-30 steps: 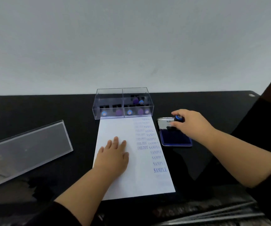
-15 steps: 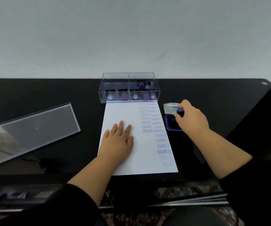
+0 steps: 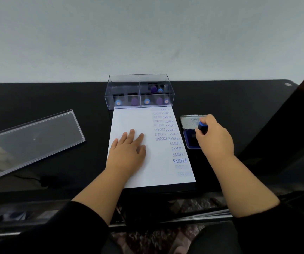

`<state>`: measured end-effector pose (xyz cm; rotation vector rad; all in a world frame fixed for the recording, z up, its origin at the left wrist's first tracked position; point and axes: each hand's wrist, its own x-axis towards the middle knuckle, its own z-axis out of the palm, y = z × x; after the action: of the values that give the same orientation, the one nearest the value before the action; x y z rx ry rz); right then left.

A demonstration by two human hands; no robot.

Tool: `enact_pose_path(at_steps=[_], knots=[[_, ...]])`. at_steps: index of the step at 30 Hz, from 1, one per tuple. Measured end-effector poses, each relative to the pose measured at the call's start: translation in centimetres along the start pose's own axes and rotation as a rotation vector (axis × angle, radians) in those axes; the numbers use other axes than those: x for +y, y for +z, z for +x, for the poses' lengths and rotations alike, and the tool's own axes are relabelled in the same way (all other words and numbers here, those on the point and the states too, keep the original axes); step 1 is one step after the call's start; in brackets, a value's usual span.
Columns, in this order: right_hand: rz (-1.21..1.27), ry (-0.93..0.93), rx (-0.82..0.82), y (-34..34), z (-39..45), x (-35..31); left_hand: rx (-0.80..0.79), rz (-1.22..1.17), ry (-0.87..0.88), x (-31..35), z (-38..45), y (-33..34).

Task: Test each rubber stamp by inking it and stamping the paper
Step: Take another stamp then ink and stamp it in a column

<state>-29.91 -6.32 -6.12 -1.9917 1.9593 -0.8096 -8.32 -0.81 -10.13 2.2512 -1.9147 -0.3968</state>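
Head view: left hand point(image 3: 129, 151) lies flat, fingers straight, pressing the paper point(image 3: 153, 147) on the black worktop point(image 3: 56, 99); right hand point(image 3: 214, 138) curls round a blue-knobbed stamp point(image 3: 201, 126), set on the open ink pad point(image 3: 191, 136) just right of the paper; clear stamp box point(image 3: 139, 91) stands at the paper's far edge; clear lid point(image 3: 32, 138) lies far left.

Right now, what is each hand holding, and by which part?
The right hand grips a stamp by its blue handle, over the ink pad. The left hand holds nothing; it lies flat on the paper.
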Motion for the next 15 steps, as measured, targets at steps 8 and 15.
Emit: enact_pose_path(at_steps=[8, 15], knots=[[0.068, 0.085, 0.057, 1.0, -0.5, 0.1, 0.03, -0.015, -0.003, -0.1, -0.2, 0.1], [0.066, 0.083, 0.089, 1.4, -0.8, 0.0, 0.031, 0.003, 0.008, -0.2, -0.1, 0.3]])
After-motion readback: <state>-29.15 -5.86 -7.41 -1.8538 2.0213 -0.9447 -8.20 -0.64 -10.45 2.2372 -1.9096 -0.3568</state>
